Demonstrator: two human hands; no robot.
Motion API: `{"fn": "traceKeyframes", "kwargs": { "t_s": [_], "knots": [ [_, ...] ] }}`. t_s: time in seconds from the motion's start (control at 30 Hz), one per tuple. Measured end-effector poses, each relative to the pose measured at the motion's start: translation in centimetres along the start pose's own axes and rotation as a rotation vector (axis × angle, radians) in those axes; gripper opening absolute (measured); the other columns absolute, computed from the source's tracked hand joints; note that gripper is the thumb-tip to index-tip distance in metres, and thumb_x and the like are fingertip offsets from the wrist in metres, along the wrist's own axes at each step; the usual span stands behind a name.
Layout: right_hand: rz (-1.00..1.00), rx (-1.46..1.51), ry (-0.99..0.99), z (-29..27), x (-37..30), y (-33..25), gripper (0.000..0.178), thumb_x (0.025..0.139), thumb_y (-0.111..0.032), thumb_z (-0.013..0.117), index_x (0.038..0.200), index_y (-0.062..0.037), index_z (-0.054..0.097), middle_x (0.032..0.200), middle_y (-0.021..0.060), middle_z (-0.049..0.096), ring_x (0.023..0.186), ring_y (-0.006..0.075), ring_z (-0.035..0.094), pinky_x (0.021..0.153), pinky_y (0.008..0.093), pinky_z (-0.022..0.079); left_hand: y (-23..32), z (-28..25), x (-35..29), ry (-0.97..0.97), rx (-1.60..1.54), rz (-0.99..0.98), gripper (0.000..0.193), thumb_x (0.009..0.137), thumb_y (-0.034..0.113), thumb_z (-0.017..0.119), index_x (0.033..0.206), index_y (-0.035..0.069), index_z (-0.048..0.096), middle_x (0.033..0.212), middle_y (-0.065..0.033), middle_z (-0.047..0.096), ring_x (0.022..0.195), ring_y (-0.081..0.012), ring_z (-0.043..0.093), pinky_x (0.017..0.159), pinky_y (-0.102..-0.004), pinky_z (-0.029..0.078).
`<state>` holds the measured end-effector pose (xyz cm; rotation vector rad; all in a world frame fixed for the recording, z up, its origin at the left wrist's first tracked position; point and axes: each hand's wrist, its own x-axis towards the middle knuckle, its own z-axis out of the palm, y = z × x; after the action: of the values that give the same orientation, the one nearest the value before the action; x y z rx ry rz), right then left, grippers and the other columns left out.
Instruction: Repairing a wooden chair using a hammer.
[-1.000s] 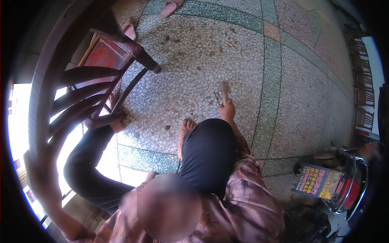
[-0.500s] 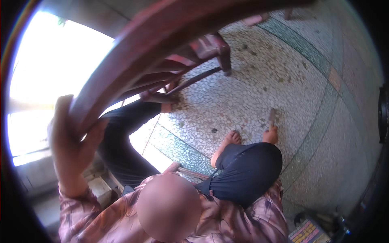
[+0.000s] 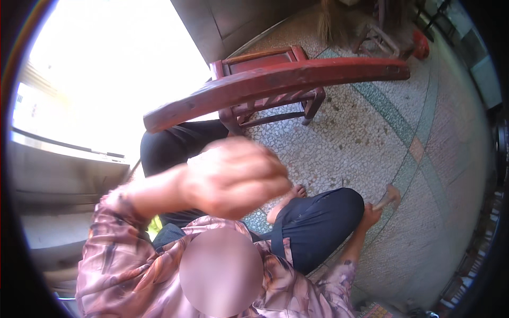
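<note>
My left hand (image 3: 238, 177) is raised over my lap, blurred by motion. Its fingers look curled, but whether they hold anything is unclear. Just beyond it, apart from the hand, a long curved red wooden rail (image 3: 275, 85) crosses the view above a red wooden chair (image 3: 313, 108). How the rail meets the chair cannot be made out. My right hand (image 3: 371, 214), low beside my right knee, is closed around the handle of a small hammer (image 3: 392, 196), whose head points away from me.
Speckled stone floor (image 3: 350, 138) with green bands spreads ahead and right. A second wooden stool or chair (image 3: 379, 42) stands at the far right beside a red object (image 3: 420, 44); a straw broom (image 3: 326, 24) is near it. Bright light comes through an opening at left.
My left hand has let go of the rail's end and moved right, over my lap. The rail now appears farther off and more level. My right hand has swung outward with the hammer.
</note>
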<state>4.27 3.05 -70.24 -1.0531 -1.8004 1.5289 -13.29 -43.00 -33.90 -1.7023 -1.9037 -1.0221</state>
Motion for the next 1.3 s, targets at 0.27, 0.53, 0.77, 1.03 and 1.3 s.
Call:
{"fn": "traceKeyframes", "kwargs": {
  "t_s": [0.27,0.53,0.77,1.03,1.3],
  "knots": [
    [-0.044,0.106,-0.099,0.9,-11.1,-27.2,0.027,0.074,0.001,0.062,0.095,-0.0018,0.046,0.078,0.0111,0.057,0.057,0.0172,0.059,0.047,0.0298,0.054,3.6,8.9,-5.3,-0.055,-0.224,-0.228,0.040,0.069,0.002,0.062,0.108,-0.002,0.053,0.098,-0.0143,0.056,0.082,-0.0278,0.059,0.061,-0.0344,0.052],
    [0.496,0.236,-0.700,12.1,-22.8,-29.2,0.031,0.067,-0.001,0.066,0.093,-0.0015,0.049,0.076,0.0112,0.060,0.058,0.0194,0.060,0.050,0.0311,0.051,5.2,6.7,-8.1,-0.049,0.010,-0.260,0.044,0.073,0.011,0.058,0.115,-0.001,0.052,0.108,-0.0153,0.054,0.091,-0.0271,0.057,0.068,-0.0345,0.052],
    [0.808,0.249,-0.967,17.9,-27.4,-25.5,0.015,0.075,-0.001,0.062,0.088,-0.0008,0.053,0.072,0.0125,0.060,0.061,0.0224,0.063,0.054,0.0323,0.055,4.9,5.7,-14.8,-0.321,-0.006,-0.475,0.036,0.073,0.014,0.056,0.106,-0.001,0.058,0.100,-0.0100,0.055,0.091,-0.0243,0.056,0.072,-0.0331,0.051],
    [1.052,0.259,-0.989,19.0,-26.8,-22.6,0.017,0.077,0.003,0.058,0.091,-0.0036,0.050,0.076,0.0146,0.062,0.063,0.0263,0.065,0.057,0.0388,0.056,5.3,5.6,-16.7,-0.337,-0.160,-0.621,0.032,0.071,0.006,0.060,0.102,0.002,0.059,0.097,-0.0108,0.057,0.086,-0.0278,0.060,0.066,-0.0345,0.053],
    [1.014,0.229,-1.008,18.0,-25.4,-23.4,0.018,0.076,0.004,0.059,0.090,-0.0032,0.051,0.078,0.0143,0.062,0.071,0.0280,0.067,0.056,0.0361,0.056,3.9,6.3,-17.3,-0.145,-0.468,-0.568,0.028,0.077,0.004,0.061,0.105,0.000,0.061,0.099,-0.0151,0.061,0.085,-0.0300,0.063,0.070,-0.0363,0.053]
  ]
}}
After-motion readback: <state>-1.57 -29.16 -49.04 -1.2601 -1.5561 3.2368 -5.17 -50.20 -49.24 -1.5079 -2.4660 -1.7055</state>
